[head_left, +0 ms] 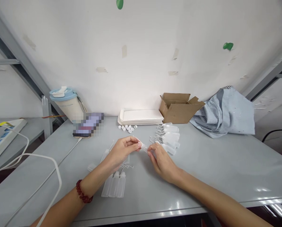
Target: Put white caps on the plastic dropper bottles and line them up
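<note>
My left hand (122, 152) and my right hand (161, 160) meet over the middle of the grey table (214, 164), both pinching one small clear squeeze bottle (143, 146) held sideways between their fingertips. A red bead bracelet (82, 193) is on my left wrist. Three capped clear bottles (114, 186) lie side by side under my left forearm. A pile of several more clear bottles (169, 136) lies just beyond my right hand. Several small white caps (128, 128) are scattered further back.
A stack of white trays (141, 117), an open cardboard box (178, 107) and a light blue cloth (226, 113) sit along the wall. A phone (88, 125) with a white cable (37, 176) and a lidded cup (66, 104) are at the back left.
</note>
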`<state>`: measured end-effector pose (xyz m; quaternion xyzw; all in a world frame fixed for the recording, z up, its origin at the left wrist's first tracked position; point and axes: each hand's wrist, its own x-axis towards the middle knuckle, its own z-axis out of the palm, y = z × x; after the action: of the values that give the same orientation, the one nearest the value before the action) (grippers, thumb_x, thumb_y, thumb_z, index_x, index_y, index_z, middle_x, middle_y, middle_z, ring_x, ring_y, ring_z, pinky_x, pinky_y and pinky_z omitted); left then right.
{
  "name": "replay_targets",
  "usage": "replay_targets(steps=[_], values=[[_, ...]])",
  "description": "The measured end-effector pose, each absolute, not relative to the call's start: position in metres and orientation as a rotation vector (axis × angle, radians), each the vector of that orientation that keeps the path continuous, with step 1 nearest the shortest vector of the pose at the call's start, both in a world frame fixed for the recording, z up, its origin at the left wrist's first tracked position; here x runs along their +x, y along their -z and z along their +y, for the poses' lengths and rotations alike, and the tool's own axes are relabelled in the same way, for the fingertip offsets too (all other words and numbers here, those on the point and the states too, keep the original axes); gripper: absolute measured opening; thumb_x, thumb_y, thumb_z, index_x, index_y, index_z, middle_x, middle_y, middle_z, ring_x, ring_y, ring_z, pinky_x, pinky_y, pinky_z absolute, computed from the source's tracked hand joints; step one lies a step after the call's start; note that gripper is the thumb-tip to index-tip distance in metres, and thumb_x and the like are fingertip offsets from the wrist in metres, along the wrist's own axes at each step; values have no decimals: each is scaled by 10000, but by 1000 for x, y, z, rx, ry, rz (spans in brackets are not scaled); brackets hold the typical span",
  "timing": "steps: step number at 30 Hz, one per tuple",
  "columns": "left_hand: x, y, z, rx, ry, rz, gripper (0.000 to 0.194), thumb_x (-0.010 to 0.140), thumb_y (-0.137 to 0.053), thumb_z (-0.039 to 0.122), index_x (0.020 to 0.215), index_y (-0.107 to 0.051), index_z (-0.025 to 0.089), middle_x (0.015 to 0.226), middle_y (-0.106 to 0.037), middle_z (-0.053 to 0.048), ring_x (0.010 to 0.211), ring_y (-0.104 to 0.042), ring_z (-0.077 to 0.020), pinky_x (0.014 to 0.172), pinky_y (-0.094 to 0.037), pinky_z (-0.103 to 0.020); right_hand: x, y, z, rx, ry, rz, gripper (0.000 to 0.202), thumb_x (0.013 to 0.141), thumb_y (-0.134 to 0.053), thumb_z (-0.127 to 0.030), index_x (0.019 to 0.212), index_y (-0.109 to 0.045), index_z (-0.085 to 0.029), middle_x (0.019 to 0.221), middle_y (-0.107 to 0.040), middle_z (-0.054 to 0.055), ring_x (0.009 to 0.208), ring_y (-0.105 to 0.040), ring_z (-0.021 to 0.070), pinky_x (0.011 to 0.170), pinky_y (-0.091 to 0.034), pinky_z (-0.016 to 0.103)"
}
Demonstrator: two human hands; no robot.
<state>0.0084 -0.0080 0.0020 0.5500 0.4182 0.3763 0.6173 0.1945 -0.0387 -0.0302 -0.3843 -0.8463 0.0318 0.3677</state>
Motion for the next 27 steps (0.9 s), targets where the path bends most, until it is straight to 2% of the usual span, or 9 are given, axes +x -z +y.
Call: replay_targets(steps=[3, 9, 17, 23, 27], values=[[10, -4, -10, 1286, -865, 955, 189, 751, -655, 325, 839, -628, 160, 841, -626, -36, 827, -583, -164, 829, -435, -312, 195, 32, -39, -1051, -66, -2163, 129, 914, -351, -174, 1031, -403, -166, 821, -545, 75, 715, -532, 193, 627, -476, 334], [14, -5, -13, 1316, -869, 965, 216, 722, -673, 323, 853, -630, 156, 850, -641, -41, 843, -592, -171, 821, -452, -308, 195, 33, -38, -1139, -106, -2159, 321, 934, -369, -256, 1241, -336, -165, 864, -601, 90, 753, -582, 210, 662, -493, 359], [10, -9, -13, 1352, -800, 963, 160, 737, -660, 303, 815, -631, 166, 798, -629, -9, 779, -597, -146, 765, -449, -280, 195, 30, -42, -1100, -123, -2197, 323, 940, -353, -231, 1252, -325, -151, 843, -611, 89, 742, -587, 205, 657, -491, 354], [10, -13, -15, 1369, -802, 989, 163, 727, -663, 310, 780, -628, 160, 741, -618, -6, 734, -574, -142, 740, -435, -271, 197, 29, -39, -1094, -160, -2231, 211, 941, -351, -223, 1130, -430, -172, 879, -636, 97, 765, -601, 211, 673, -495, 368], [10, -16, -15, 1378, -766, 997, 187, 742, -643, 348, 790, -629, 167, 703, -613, -2, 689, -564, -140, 715, -434, -271, 198, 28, -37, -1058, -180, -2216, 207, 941, -350, -224, 1118, -444, -174, 869, -635, 94, 751, -593, 204, 663, -499, 359]])
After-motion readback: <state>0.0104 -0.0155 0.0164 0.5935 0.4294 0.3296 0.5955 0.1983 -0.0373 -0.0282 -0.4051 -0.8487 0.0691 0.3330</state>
